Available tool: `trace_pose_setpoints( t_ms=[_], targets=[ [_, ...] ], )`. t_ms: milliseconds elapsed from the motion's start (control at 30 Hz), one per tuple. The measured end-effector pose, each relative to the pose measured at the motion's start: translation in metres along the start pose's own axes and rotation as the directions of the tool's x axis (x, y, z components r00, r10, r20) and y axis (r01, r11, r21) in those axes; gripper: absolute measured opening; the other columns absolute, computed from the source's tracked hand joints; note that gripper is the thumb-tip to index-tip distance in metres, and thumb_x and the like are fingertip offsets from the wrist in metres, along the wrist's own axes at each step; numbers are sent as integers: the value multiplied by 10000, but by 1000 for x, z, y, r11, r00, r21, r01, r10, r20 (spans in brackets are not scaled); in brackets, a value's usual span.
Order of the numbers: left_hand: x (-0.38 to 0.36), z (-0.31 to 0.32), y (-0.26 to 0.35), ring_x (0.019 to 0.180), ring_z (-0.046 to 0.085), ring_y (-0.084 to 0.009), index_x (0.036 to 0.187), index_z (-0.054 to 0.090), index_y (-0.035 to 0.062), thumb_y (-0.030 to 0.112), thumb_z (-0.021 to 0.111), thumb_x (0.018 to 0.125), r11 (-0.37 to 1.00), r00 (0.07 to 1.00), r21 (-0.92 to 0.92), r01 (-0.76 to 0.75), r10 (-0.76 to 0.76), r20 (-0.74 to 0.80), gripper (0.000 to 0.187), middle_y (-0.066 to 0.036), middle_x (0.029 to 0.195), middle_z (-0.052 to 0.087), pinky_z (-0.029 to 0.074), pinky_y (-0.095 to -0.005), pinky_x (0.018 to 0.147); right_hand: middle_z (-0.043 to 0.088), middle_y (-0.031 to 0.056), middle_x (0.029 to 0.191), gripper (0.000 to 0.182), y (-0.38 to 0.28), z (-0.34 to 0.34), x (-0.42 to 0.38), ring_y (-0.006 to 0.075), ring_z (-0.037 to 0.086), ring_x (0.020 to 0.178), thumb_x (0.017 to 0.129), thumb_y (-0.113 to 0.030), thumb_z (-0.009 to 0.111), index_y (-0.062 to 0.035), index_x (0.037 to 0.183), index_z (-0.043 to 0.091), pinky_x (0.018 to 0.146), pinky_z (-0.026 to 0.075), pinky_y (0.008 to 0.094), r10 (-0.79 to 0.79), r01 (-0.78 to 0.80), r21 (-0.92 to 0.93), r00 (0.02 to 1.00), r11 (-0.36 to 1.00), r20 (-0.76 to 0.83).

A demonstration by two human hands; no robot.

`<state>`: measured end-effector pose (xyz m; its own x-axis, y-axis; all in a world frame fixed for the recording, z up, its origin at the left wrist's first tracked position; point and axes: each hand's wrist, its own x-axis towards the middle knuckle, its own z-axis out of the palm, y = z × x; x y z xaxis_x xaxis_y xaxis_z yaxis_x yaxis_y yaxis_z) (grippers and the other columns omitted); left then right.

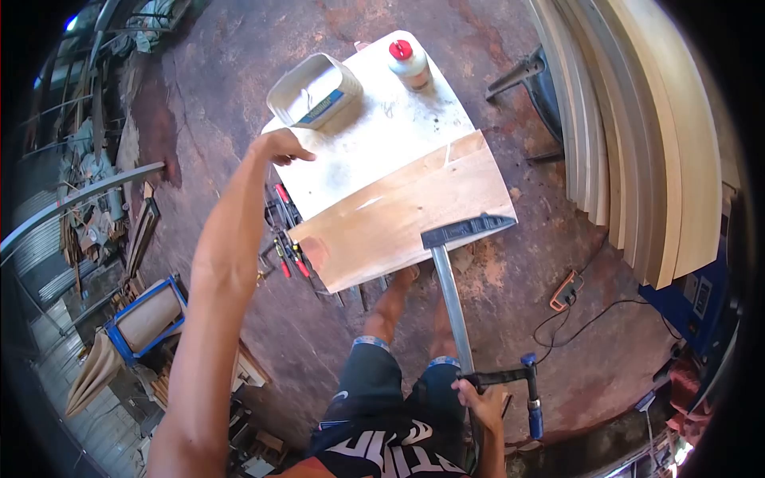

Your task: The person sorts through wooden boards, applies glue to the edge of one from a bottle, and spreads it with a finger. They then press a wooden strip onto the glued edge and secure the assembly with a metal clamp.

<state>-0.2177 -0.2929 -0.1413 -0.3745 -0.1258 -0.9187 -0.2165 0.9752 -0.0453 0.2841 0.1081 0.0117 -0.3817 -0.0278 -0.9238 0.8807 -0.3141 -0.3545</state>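
Note:
My right hand (484, 405) grips a long steel bar clamp (453, 307) near its sliding arm, which has a blue handle. The clamp's dark fixed jaw lies over the near right part of a wooden board (398, 203). This board rests on the front half of a small white table (351, 163). My left hand (283, 146) is over the table's left edge, its fingers partly stretched and nothing visible in them. Just beyond it stands a cut-open plastic tub (351, 84). A white bottle (413, 73) with a red cap stands at the back right.
Several red-and-black clamps (288, 243) hang at the table's left side. Tall curved wooden planks (629, 135) stand at the right, near a dark chair (542, 99). An orange power outlet (565, 291) and its cord lie on the floor. Scrap wood (143, 227) lies at the left.

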Motion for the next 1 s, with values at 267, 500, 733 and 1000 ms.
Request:
trace_pose_setpoints(
  t_ms=[267, 500, 733, 1000],
  targets=[
    [42, -70, 38, 829, 704, -247, 875, 784, 146, 273, 818, 678, 981, 777, 101, -168, 195, -599, 237, -93, 894, 736, 541, -347, 784, 634, 56, 737, 280, 19, -10, -36, 118, 577, 608, 811, -162, 770, 37, 933, 616, 548, 469, 256, -73, 48, -129, 978, 990, -198],
    [107, -54, 53, 916, 682, -360, 942, 736, 25, 194, 577, 809, 915, 896, 355, -192, 311, -317, 268, -246, 962, 682, 526, -423, 855, 654, 85, 821, 411, 11, 30, -39, 137, 602, 656, 784, -199, 809, 51, 1015, 580, 566, 488, 256, 93, -79, 63, 961, 995, -261],
    [53, -49, 78, 1069, 624, -401, 1090, 686, 13, 283, 597, 812, 927, 806, 374, 17, 209, -554, 397, -254, 1135, 644, 506, -456, 905, 647, 82, 716, 303, 3, 59, -34, 113, 559, 547, 812, -217, 775, 54, 859, 646, 493, 452, 246, 19, 1, 189, 994, 982, -107],
    [85, -54, 50, 913, 675, -375, 842, 728, 55, 239, 584, 828, 806, 751, 568, -167, 477, -457, 235, -219, 944, 698, 518, -453, 849, 624, 67, 681, 310, 7, 57, -31, 111, 549, 537, 825, -235, 760, 52, 845, 645, 496, 437, 243, -6, 28, 173, 992, 985, -126]
  ],
)
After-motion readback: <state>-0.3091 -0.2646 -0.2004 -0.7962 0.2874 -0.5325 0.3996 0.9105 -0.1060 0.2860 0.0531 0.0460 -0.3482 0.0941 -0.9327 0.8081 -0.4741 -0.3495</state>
